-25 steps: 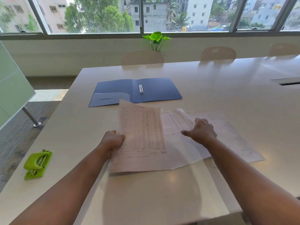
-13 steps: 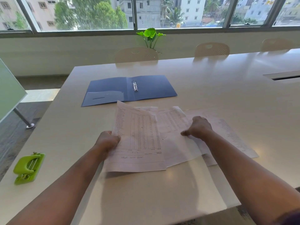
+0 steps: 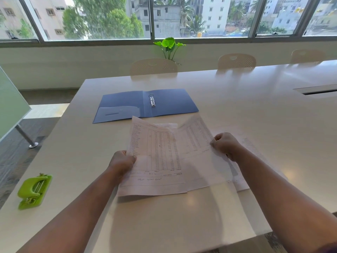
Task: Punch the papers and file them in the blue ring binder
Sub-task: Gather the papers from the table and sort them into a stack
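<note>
White printed papers (image 3: pixel 160 157) held over the desk (image 3: pixel 237 110).
Left hand (image 3: pixel 122 161) and right hand (image 3: pixel 225 145) pinch separate sheets with curled fingers; blue ring binder (image 3: pixel 145 105) lies open, rings bare.

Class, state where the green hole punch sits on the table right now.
In the head view the green hole punch sits near the table's left edge, left of the left hand, apart from the papers.
</note>
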Available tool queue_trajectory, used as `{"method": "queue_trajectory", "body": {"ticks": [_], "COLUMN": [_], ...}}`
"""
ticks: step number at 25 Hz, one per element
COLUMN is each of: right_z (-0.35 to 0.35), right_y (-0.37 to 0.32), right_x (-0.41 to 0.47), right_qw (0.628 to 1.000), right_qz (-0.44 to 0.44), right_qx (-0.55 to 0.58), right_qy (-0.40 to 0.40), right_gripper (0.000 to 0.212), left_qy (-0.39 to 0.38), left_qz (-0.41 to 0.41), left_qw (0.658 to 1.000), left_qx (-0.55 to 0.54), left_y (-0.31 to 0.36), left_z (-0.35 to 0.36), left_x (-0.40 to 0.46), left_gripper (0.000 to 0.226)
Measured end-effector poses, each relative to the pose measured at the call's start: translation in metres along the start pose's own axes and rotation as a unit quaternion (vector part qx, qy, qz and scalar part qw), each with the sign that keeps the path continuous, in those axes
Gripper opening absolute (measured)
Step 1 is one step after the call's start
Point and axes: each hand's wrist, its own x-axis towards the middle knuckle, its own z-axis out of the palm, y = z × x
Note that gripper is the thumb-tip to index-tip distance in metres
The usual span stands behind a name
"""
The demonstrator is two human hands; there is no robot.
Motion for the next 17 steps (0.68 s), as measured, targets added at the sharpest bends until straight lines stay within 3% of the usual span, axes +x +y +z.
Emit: {"method": "queue_trajectory", "body": {"ticks": [7,17], "right_z": [-0.015,-0.029], "right_y": [0.003,-0.011], "right_x": [0.005,0.007], "right_qw": [0.986,0.967], "right_qz": [-0.043,-0.046], "right_qx": [0.155,0.245], "right_qy": [0.051,0.047], "right_gripper": [0.025,0.023], "left_qy": [0.026,0.051], "left_qz": [-0.003,0.034], "left_qw": [0.998,0.994], "left_qx": [-0.059,-0.091], "left_y": [-0.002,0.012], "left_z": [-0.003,-0.024], "left_x": [-0.009,-0.01], "left_gripper": [0.005,0.015]}}
